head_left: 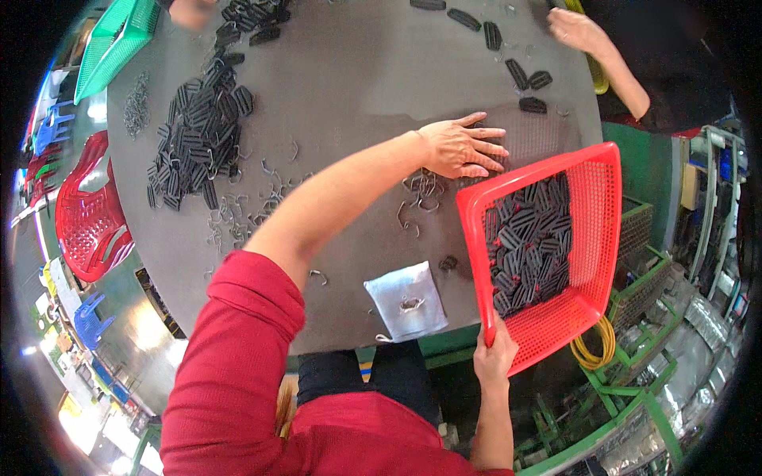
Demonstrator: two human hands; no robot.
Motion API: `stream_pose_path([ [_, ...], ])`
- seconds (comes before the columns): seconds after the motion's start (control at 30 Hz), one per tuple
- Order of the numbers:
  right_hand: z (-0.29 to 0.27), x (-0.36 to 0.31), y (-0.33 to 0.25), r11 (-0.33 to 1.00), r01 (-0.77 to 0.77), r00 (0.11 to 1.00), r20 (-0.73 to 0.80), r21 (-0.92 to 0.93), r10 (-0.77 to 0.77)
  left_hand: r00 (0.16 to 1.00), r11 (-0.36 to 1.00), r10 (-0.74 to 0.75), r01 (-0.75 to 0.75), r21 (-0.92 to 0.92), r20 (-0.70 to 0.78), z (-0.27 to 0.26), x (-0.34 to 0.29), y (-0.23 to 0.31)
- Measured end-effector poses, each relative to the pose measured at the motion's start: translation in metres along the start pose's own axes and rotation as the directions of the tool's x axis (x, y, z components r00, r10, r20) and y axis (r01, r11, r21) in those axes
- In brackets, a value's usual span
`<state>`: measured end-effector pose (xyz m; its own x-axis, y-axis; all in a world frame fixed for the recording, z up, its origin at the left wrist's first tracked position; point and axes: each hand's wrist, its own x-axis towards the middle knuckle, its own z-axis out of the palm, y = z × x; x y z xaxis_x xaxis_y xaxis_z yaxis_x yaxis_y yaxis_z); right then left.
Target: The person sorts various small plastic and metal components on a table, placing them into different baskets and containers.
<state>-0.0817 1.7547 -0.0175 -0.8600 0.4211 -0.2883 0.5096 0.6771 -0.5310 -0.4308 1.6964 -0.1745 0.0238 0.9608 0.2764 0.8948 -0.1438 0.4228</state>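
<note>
My right hand (494, 349) is closed round the near rim of a red perforated plastic basket (556, 325), which is tilted at the table's right edge. Inside it lie many small, dark, ribbed oblong pieces (528, 246). My left arm reaches across the table, and my left hand (462, 147) is spread palm down by the basket's far left corner, holding nothing I can see. Small bent metal hooks (425, 190) lie just below that hand. A pale cloth pouch (407, 301) with a few small bits on it rests near the table's front edge.
A big heap of dark ribbed pieces (198, 131) and scattered metal hooks (238, 218) cover the table's left. Another person's hand (579, 32) is at the far right, another (190, 12) at the far left. A red chair (87, 214) and green basket (117, 44) stand left.
</note>
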Motion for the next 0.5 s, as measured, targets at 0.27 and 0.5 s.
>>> stream_pose_path([
  [0.27,0.012,0.022,-0.015,0.998,-0.034,0.999,-0.027,-0.060,0.032,0.963,0.976,0.188,-0.162,-0.144,0.194,-0.027,-0.088,0.064],
  [0.5,0.062,0.022,-0.083,0.870,0.429,0.860,-0.186,-0.243,-0.476,0.933,0.979,0.021,0.054,-0.197,0.360,-0.053,-0.254,0.152],
])
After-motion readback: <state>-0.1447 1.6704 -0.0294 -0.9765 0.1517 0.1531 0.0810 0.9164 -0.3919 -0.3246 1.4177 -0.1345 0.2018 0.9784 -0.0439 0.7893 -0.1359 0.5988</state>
